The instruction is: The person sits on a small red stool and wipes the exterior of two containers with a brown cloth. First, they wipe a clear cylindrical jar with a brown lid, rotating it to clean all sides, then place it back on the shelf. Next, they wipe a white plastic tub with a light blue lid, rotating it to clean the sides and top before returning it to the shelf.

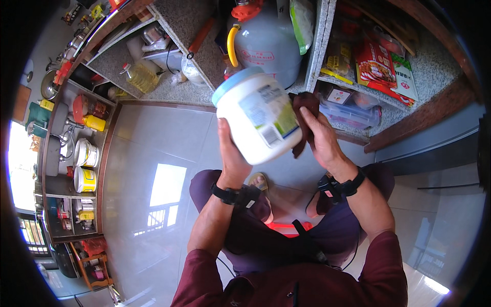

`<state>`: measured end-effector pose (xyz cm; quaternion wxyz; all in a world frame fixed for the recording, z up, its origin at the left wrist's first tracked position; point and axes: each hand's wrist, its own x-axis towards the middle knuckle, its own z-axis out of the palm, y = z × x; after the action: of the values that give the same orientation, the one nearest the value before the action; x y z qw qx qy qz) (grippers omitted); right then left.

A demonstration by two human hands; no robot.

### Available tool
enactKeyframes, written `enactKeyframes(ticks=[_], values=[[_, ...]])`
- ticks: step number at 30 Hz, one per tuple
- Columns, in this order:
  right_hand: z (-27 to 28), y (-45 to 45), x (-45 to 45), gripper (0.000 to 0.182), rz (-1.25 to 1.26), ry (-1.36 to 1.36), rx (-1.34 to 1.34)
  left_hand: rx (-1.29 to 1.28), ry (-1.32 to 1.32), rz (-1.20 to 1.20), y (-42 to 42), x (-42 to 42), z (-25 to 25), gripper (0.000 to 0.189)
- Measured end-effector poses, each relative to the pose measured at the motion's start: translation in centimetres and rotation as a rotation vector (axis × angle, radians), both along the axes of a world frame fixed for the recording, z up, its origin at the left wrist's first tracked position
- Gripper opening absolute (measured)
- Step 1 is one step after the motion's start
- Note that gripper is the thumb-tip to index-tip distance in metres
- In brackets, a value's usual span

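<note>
A large white plastic jar point(245, 119) with a light blue screw lid point(237, 85) is tilted in the air before me. Its side bears a printed label with a barcode. My left hand point(233, 155) grips the jar low on its left side, thumb up along the wall. In my right hand point(320, 132) is a dark brown cloth point(305, 109), pinched under the thumb and lying against the jar's right side. The fingers behind the cloth are hidden.
Ahead stands a grey gas cylinder point(264, 50) with a yellow hose in an open cabinet. Food packets point(378, 65) and a clear plastic box point(351, 111) fill the right shelves. An oil bottle point(142, 77) stands left. White buckets point(85, 152) sit under the sink.
</note>
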<state>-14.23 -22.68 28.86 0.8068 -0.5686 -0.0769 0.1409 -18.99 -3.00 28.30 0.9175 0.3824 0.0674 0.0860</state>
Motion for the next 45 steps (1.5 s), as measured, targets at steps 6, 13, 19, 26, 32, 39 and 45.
enactKeyframes(ticks=[6, 13, 19, 26, 32, 39, 45], values=[[-0.7, 0.9, 0.5, 0.039, -0.087, -0.133, -0.066, 0.426, -0.197, 0.163, 0.1, 0.6, -3.0, 0.069], [0.4, 2.4, -2.3, 0.069, -0.238, -0.716, -0.319, 0.456, -0.095, 0.204, 0.3, 0.3, -2.3, 0.108], [2.4, 2.3, 0.7, 0.037, -0.141, -0.451, 0.000, 0.476, -0.148, 0.096, 0.2, -0.2, -1.7, 0.120], [1.1, -0.2, 2.7, 0.045, -0.197, -0.274, 0.012, 0.561, -0.212, -0.072, -1.0, -0.2, -0.8, 0.127], [1.9, 1.2, -0.3, 0.060, -0.246, -0.756, -0.305, 0.403, -0.073, -0.038, -1.5, -0.3, -1.6, 0.106], [4.3, 3.0, -5.0, 0.065, -0.069, -1.310, -1.035, 0.427, -0.131, -0.140, 0.1, 0.4, -3.8, 0.062], [2.6, 1.3, 1.2, 0.046, -0.400, -0.727, -0.589, 0.189, -0.020, -0.207, -1.2, 0.3, -2.3, 0.069]])
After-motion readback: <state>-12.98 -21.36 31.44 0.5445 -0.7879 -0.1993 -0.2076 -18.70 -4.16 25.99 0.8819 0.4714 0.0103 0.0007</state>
